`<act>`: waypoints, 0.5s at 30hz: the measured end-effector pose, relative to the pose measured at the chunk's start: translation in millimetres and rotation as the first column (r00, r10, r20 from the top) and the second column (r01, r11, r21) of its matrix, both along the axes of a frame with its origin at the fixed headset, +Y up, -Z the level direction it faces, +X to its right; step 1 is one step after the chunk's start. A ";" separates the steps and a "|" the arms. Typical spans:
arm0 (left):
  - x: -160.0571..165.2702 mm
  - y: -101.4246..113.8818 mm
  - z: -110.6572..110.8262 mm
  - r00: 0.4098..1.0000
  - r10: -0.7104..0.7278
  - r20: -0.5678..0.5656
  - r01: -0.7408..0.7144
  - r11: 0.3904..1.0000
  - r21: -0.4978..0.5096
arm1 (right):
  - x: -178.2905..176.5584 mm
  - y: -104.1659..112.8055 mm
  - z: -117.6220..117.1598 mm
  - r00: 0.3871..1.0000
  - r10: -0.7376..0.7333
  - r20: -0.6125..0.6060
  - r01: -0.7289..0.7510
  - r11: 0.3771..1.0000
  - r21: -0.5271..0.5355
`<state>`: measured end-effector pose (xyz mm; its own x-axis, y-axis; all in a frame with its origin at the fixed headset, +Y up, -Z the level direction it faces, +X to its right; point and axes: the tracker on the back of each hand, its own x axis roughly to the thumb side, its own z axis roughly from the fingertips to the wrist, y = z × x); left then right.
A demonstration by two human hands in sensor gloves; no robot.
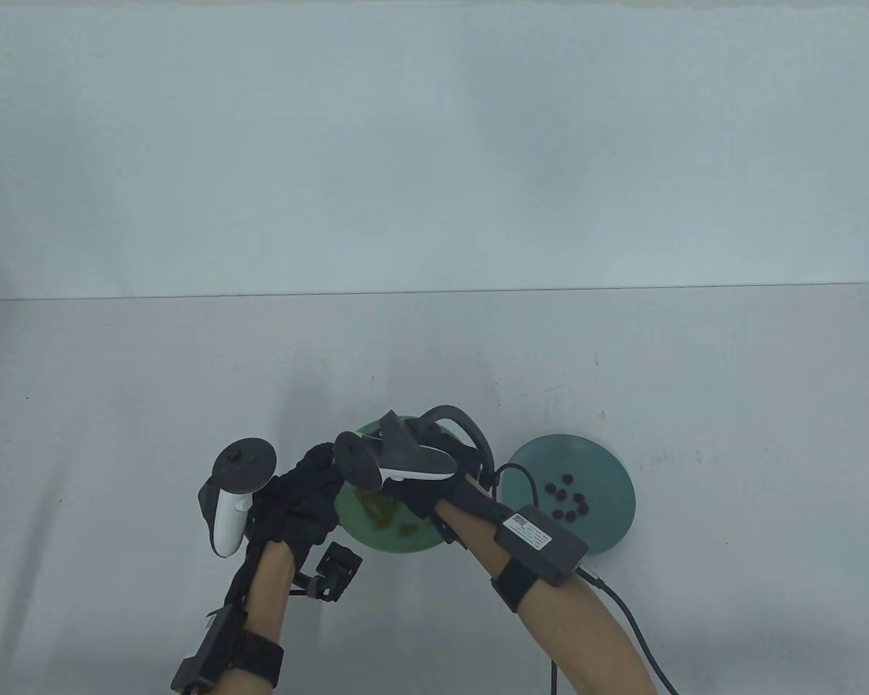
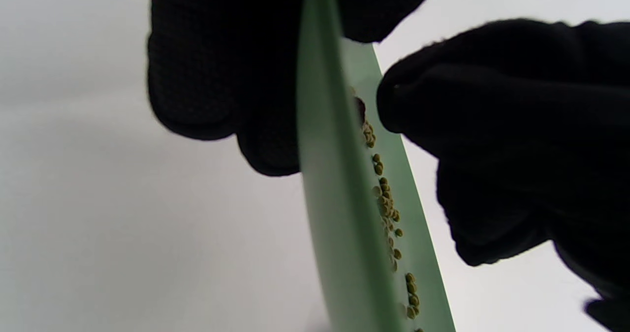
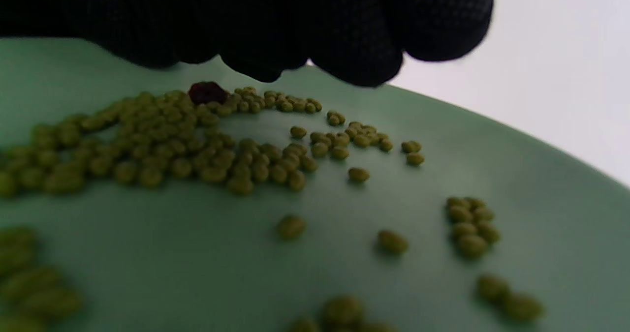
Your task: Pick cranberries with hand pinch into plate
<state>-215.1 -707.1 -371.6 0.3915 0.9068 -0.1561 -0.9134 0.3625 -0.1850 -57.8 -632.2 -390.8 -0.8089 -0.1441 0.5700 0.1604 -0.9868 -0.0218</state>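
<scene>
Small green beans (image 3: 206, 155) are lying scattered over the table's (image 1: 116, 405) light green dish (image 1: 405, 541) (thickest in one loose heap), and a pale wall (image 1: 434, 145) is standing behind the table.

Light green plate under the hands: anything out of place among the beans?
Yes. One dark red cranberry lies among the yellow-green beans on the light green plate, just under the right hand fingertips. It is the odd item there; the other cranberries sit on the teal plate. Nothing looks spilled onto the table.
</scene>
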 end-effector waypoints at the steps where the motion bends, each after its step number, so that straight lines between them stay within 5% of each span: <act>1: 0.1 0.0 -0.1 1.000 0.000 0.000 0.000 1.000 0.000 | -0.5 -1.2 -0.3 1.000 0.001 -0.001 -0.001 1.000 0.000; 15: 1.5 0.4 -0.5 1.000 -0.012 0.007 0.012 1.000 0.004 | -8.2 -9.6 2.9 0.996 0.083 -0.032 -0.081 0.996 0.036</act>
